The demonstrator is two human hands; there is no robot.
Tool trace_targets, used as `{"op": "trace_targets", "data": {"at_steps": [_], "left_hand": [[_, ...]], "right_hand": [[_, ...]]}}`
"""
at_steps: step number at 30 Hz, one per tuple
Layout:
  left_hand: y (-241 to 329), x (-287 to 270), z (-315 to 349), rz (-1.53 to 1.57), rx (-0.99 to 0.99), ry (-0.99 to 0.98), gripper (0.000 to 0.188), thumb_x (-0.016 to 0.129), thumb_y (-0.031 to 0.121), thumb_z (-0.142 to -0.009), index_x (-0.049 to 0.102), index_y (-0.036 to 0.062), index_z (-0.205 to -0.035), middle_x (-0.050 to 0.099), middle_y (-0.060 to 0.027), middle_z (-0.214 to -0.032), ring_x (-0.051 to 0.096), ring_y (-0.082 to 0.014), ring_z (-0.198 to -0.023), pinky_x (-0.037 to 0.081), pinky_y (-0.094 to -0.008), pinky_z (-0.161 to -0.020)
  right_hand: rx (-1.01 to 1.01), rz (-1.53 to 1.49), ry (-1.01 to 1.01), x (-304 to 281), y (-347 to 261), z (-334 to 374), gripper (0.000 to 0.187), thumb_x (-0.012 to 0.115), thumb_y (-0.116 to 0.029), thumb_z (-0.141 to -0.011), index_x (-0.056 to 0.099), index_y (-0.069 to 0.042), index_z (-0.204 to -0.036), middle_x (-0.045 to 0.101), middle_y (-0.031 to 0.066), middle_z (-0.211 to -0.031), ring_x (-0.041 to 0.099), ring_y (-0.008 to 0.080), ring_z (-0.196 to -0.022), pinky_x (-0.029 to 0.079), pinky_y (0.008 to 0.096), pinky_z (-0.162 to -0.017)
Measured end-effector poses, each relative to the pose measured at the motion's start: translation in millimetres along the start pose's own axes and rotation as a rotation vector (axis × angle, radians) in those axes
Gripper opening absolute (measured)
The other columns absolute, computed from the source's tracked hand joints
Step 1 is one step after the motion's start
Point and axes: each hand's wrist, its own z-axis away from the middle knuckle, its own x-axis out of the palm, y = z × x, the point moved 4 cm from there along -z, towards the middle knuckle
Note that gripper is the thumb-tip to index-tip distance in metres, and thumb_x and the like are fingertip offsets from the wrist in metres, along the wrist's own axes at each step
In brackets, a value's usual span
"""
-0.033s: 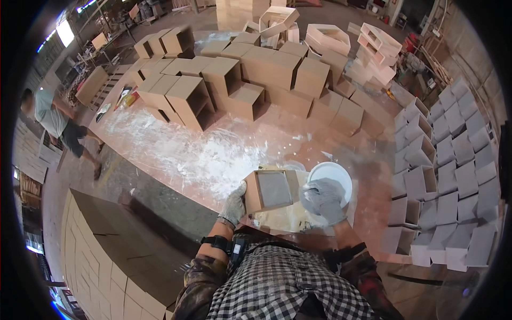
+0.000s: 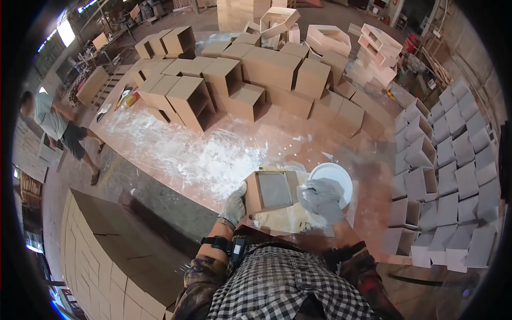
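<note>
My left hand (image 2: 233,206), in a pale dusty work glove, grips the left side of a small brown open-fronted box (image 2: 253,195). The inside bottom of the box looks grey, and its opening faces up toward me. My gloved right hand (image 2: 321,199) is curled beside the box's right side, partly in front of a round white tub (image 2: 341,176). Whatever its fingers hold is hidden by the glove. Under the box lies a yellowish, stained sheet (image 2: 280,220) on the worktable.
White powder (image 2: 202,160) covers much of the reddish worktable (image 2: 373,176). Brown boxes (image 2: 266,66) are piled across its far side. Grey boxes (image 2: 445,181) stand stacked at right, a large brown stack (image 2: 96,245) at lower left. Another person (image 2: 58,122) walks at far left.
My right hand has shifted slightly left, toward the box. The person at far left has moved a little. The box and my left hand stay almost in place.
</note>
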Motion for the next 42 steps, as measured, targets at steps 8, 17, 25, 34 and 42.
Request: {"op": "trace_targets", "data": {"at_steps": [8,17,25,34,42], "left_hand": [[-6.3,-1.7,0.0,0.017,0.035,0.070,0.043,0.050,0.031,-0.094,0.048,0.0003,-0.125,0.055,-0.0148,-0.119,0.057,-0.0258,-0.107,0.049,-0.0428,-0.093],[-4.9,17.0,10.8,0.054,0.062,0.083,0.043,0.054,0.032,-0.092,0.051,0.0008,-0.121,0.059,-0.0122,-0.112,0.059,-0.0221,-0.101,0.049,-0.0382,-0.090],[-5.1,19.7,7.9,0.056,0.076,0.103,0.042,0.055,0.031,-0.091,0.052,0.0011,-0.121,0.059,-0.0118,-0.112,0.059,-0.0218,-0.100,0.049,-0.0382,-0.089],[-15.8,22.2,12.2,0.085,0.025,0.137,0.044,0.052,0.034,-0.093,0.049,0.0034,-0.124,0.058,-0.0130,-0.114,0.059,-0.0232,-0.102,0.050,-0.0396,-0.090],[-12.5,30.0,16.4,0.117,0.105,0.094,0.043,0.058,0.035,-0.089,0.051,0.0047,-0.120,0.059,-0.0094,-0.109,0.060,-0.0207,-0.098,0.052,-0.0364,-0.086]], "right_hand": [[0.133,-0.070,-0.090,20.7,-6.3,-93.3,0.024,0.047,-0.024,-0.083,0.065,-0.009,-0.088,0.065,0.0154,-0.089,0.063,0.0323,-0.085,0.049,0.0451,-0.077],[0.179,-0.090,-0.212,5.9,-35.3,-15.3,0.022,0.051,-0.025,-0.080,0.066,-0.009,-0.085,0.066,0.0150,-0.082,0.063,0.0320,-0.080,0.050,0.0430,-0.075],[0.201,-0.350,-0.068,-6.8,-8.6,-4.5,0.016,0.058,-0.021,-0.078,0.066,-0.010,-0.088,0.064,0.0096,-0.085,0.062,0.0276,-0.080,0.050,0.0394,-0.074],[0.296,-0.159,-0.113,8.1,-57.9,-6.9,0.010,0.055,-0.016,-0.081,0.059,-0.010,-0.089,0.061,0.0113,-0.084,0.061,0.0297,-0.080,0.048,0.0403,-0.073],[-0.001,-0.223,0.090,12.6,-93.7,-17.9,0.012,0.060,-0.012,-0.076,0.063,-0.007,-0.086,0.061,0.0087,-0.085,0.061,0.0276,-0.077,0.049,0.0403,-0.067]]}}
